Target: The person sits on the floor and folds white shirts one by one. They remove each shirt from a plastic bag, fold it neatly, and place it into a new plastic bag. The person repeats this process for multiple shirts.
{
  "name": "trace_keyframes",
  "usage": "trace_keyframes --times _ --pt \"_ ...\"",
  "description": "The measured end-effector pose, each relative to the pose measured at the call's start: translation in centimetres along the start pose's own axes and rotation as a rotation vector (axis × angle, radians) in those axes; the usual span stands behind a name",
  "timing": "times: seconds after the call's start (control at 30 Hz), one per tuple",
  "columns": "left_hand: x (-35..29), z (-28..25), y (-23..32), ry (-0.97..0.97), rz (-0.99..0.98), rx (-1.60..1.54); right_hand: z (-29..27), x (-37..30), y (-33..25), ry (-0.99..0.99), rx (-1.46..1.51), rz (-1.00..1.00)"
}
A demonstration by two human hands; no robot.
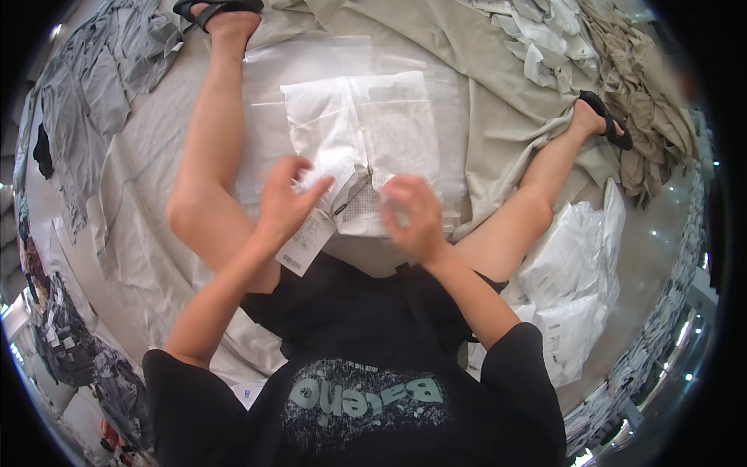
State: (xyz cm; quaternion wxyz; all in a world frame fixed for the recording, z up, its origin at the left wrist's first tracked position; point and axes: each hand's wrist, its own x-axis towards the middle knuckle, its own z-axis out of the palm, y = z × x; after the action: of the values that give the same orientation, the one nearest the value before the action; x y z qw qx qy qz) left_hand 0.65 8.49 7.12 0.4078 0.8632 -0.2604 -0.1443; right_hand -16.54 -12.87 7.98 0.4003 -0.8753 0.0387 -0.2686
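A folded white garment [401, 117], which looks like trousers, lies between my spread legs. Its opening is nearest me, showing a checked grey lining [358, 194] and a small dark label. Under the garment are clear plastic bags [268, 70]. A white paper tag [307, 243] hangs off the garment's near left corner. My left hand [286, 204] hovers by that corner, thumb and fingers apart with nothing between them. At the right side of the opening, my right hand [419, 219] has bent, slightly blurred fingers, thumb apart from them; I see nothing held.
A beige cloth [506, 93] covers the floor around me. Grey garments [93, 86] are heaped at the far left, with white [545, 39] and brown [622, 70] ones at the far right. Bagged white garments [572, 272] lie beside my right leg.
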Motion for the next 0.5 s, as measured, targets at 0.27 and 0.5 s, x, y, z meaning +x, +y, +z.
trace_keyframes --times 0.27,0.5 --pt "1.3 1.4 -4.8 -0.475 -0.609 -0.668 5.8 -1.5 -3.5 -0.372 -0.287 -0.196" --pt "1.3 2.0 -2.1 -0.531 -0.757 -0.836 5.0 -2.2 -3.5 -0.231 0.021 -0.186"
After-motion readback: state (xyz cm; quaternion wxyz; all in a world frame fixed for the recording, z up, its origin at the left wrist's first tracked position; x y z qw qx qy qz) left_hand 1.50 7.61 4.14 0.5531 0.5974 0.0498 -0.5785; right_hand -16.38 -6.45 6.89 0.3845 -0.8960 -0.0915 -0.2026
